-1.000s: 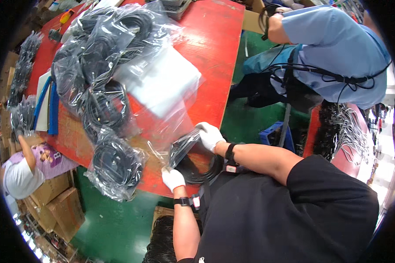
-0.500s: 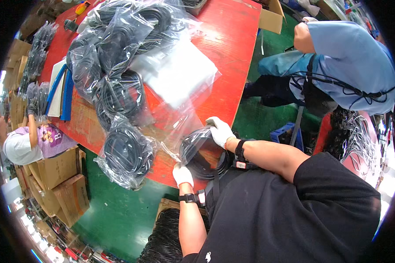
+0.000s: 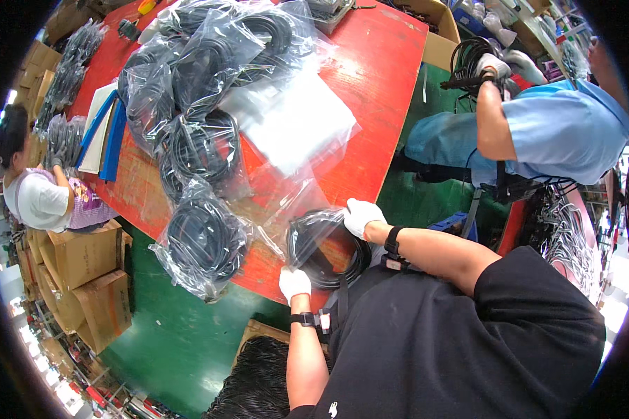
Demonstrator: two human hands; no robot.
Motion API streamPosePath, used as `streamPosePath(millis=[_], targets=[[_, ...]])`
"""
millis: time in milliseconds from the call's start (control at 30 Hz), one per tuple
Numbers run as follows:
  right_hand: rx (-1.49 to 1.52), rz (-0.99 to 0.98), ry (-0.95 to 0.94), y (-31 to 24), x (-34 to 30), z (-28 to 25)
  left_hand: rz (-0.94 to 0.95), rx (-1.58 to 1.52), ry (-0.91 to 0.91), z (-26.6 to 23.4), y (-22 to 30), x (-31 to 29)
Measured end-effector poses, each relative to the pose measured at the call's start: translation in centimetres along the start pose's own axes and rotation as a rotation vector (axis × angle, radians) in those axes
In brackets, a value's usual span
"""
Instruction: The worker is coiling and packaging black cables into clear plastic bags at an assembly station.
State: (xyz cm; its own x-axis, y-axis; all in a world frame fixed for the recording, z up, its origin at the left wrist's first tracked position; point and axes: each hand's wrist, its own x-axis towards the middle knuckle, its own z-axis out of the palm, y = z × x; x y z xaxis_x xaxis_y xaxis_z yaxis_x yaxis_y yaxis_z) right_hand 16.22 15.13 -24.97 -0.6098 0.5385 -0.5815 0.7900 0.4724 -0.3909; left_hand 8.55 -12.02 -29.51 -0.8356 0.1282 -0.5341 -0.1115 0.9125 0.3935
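Observation:
A coil of black cable (image 3: 326,250) lies at the near edge of the red table (image 3: 381,91), partly inside a clear plastic bag (image 3: 297,216). My left hand (image 3: 294,283), in a white glove, grips the bag's near edge. My right hand (image 3: 360,214), also gloved, holds the top of the coil at the bag's mouth. Both wrists wear black bands.
Several bagged cable coils (image 3: 203,237) crowd the table's left and middle, beside a stack of empty clear bags (image 3: 293,122). A person in a blue shirt (image 3: 559,133) works at right, another person (image 3: 38,195) sits at left by cardboard boxes (image 3: 84,272). Loose black cables (image 3: 258,380) fill a box below.
The coil has gone further into the clear bag. My head has shifted, so the table and piles sit lower and larger in the picture.

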Motion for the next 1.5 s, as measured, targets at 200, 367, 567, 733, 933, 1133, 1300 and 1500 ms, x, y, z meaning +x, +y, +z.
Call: streamPosePath(millis=[200,367,567,733,933,1133,1300,1500], targets=[[0.024,-0.005,-0.091,0.6,-0.1,0.1,0.061,-0.044,-0.039,-0.5,-1.1,0.2],[0.054,0.073,-0.141,1.4,-0.3,-0.7,0.042,0.079,-0.089,-1.7,0.9,0.2],[0.097,0.054,-0.096,3.5,-1.4,0.4,0.074,0.046,-0.082,-1.7,1.8,-0.4],[0.142,0.114,-0.153,4.3,-2.2,0.8,0.139,0.207,-0.081,-1.7,1.0,-0.5],[-0.365,-0.384,-0.351,5.8,-5.1,-1.2,0.208,0.457,-0.134,-1.9,0.7,-2.7],[-0.358,-0.628,-0.605,8.4,-6.5,-0.9,0.229,0.411,-0.227,-0.5,-2.8,-5.6],[-0.074,-0.621,-0.395,6.1,-7.0,-6.7,0.032,-0.166,-0.375,-4.8,0.8,-5.3],[0.487,-0.495,-0.613,0.9,-9.1,-15.7,0.187,-0.438,-0.544,-15.4,8.6,-10.0]])
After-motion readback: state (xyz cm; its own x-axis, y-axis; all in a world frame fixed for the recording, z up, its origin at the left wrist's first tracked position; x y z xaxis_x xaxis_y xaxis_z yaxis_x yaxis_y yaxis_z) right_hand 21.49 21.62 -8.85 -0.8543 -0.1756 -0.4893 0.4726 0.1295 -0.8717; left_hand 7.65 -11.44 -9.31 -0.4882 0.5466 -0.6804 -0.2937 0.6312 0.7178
